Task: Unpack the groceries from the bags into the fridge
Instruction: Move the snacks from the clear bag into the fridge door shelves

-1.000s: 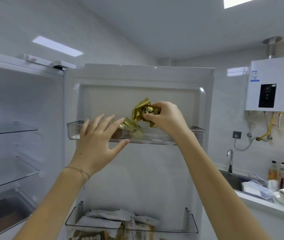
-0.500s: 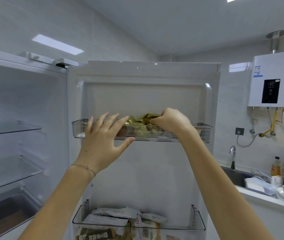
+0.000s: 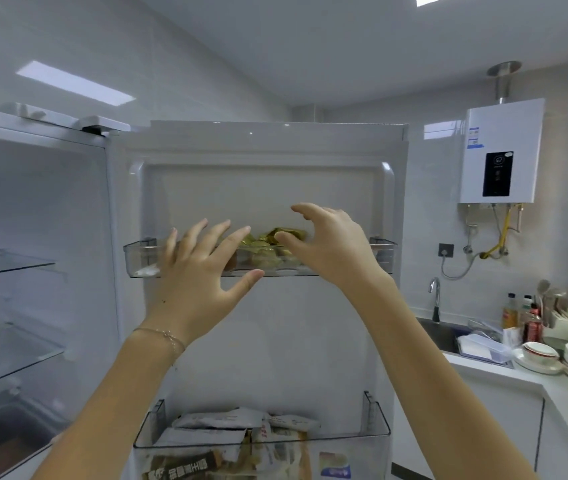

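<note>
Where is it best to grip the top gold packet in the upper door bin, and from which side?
Pinch the crinkled upper edge of the gold packet from above, probably. It pokes over the rim of the clear upper door bin, whose front wall blocks a frontal reach.

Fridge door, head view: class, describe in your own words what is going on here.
A person is stocking the open fridge door. Gold-wrapped packets lie in the upper door shelf. The left hand and right hand are open in front of it, holding nothing. Other packets sit in the lower door shelf.
</note>
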The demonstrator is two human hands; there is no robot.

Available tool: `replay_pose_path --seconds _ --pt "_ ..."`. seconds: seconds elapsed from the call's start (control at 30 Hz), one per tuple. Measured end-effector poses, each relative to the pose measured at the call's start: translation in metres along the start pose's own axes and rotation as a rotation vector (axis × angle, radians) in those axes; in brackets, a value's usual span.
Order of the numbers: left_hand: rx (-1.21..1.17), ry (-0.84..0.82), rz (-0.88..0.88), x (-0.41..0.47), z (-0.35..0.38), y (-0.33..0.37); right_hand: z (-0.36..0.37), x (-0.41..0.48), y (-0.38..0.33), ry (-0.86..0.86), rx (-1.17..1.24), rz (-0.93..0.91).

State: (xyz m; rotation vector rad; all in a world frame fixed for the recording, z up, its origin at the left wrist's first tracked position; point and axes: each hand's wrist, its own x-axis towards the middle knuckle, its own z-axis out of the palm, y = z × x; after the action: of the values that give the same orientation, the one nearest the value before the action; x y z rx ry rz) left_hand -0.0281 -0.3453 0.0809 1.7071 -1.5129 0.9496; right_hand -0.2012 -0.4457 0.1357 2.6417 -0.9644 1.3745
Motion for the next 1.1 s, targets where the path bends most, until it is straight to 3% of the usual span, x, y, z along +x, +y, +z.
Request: replay_pose_path --seconds 0.23,0.43,0.7,1.1 --pt "-0.123 0.015 0.088 -0.005 0.013 0.032 -0.019 -0.061 0.035 0.124 -0.201 0.065" --pt "-0.195 -0.048 0.243 -0.015 0.055 0.107 -0.045 -0.127 0.102 0.042 -0.279 0.266" --pt "-0.288 -0.072 0.39 -0.004 0.128 0.243 -0.108 -0.187 0.211 0.028 -0.38 0.42" --pt "-0.523 -0.254 0.525 -0.018 0.245 0.493 -0.22 -0.303 0.381 -0.005 -0.582 0.671"
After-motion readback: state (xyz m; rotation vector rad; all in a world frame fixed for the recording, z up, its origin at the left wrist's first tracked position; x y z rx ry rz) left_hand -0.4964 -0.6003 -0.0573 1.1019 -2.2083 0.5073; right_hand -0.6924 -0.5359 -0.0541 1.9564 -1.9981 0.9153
